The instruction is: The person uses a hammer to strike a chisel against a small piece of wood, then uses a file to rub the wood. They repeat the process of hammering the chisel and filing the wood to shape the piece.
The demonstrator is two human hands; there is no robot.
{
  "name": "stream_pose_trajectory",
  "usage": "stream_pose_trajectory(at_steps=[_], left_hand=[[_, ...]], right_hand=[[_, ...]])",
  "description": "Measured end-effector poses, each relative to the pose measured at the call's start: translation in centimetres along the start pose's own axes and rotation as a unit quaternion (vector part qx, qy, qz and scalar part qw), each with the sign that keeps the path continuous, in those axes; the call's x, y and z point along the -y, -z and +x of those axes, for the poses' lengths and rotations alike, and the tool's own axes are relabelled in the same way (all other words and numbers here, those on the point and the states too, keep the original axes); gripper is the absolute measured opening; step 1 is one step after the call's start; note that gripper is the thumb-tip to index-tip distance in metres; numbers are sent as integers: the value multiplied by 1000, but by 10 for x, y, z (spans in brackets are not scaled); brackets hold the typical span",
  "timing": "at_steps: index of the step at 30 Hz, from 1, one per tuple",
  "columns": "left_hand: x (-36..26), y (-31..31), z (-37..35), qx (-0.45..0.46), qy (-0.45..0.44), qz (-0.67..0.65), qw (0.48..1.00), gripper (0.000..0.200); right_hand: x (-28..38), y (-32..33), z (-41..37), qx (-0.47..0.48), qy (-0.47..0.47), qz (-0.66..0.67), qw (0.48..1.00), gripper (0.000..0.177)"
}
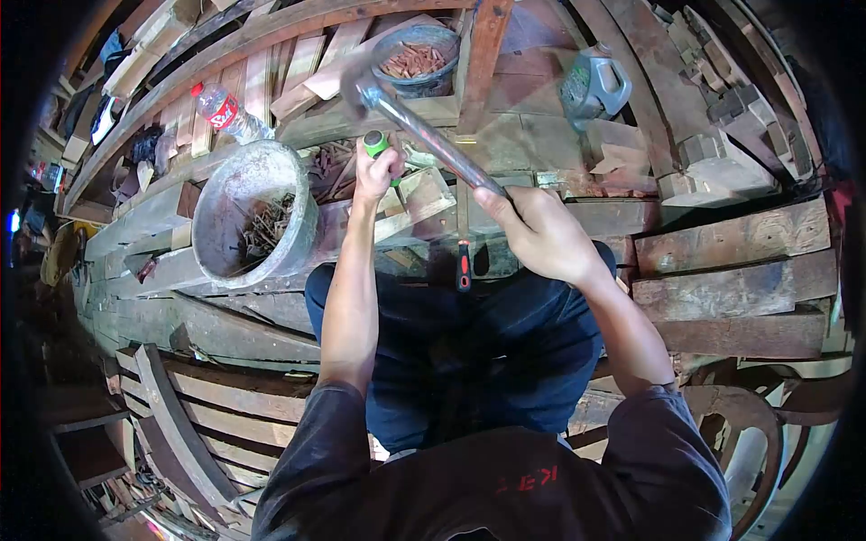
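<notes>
My right hand (552,236) is wrapped round the handle of a hammer (433,140), whose blurred head is raised up and to the left, near my left hand. In my left hand (379,169) is a green-handled tool (375,142), held upright with its butt facing up. Its lower end is hidden by my fingers. Just right of that hand lies a pale wood block (426,194). A tool with a red and black handle (464,266) lies between my knees and the block.
A grey bucket (302,216) of nail-like scraps stands at the left, with a red-labelled bottle (230,113) behind it. A basin (451,68) of small wood pieces and a jug (597,86) are at the back. Planks (722,239) lie at the right.
</notes>
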State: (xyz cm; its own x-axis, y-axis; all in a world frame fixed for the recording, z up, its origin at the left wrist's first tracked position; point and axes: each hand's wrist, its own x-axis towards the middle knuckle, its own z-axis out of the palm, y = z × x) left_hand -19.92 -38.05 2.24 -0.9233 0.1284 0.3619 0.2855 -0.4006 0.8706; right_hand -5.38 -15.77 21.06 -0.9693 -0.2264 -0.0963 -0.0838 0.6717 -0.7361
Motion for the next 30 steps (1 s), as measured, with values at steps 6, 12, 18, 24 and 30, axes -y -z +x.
stream_pose_trajectory(at_steps=[6,12,18,24,30], left_hand=[[0,0,1,19,-7,-10,1000,21],[-3,1,0,10,4,-21,1000,18],[4,0,-2,27,-18,-26,999,17],[4,-2,-1,-8,5,-14,1000,16],[4,-3,4,32,-14,19,999,20]], right_hand=[[8,11,-5,-22,-10,-29,999,57],[6,6,-2,21,-25,-47,998,57],[13,10,-3,-1,-12,-48,999,61],[6,8,0,46,-44,-83,995,60],[3,14,-5,-8,4,0,1000,57]])
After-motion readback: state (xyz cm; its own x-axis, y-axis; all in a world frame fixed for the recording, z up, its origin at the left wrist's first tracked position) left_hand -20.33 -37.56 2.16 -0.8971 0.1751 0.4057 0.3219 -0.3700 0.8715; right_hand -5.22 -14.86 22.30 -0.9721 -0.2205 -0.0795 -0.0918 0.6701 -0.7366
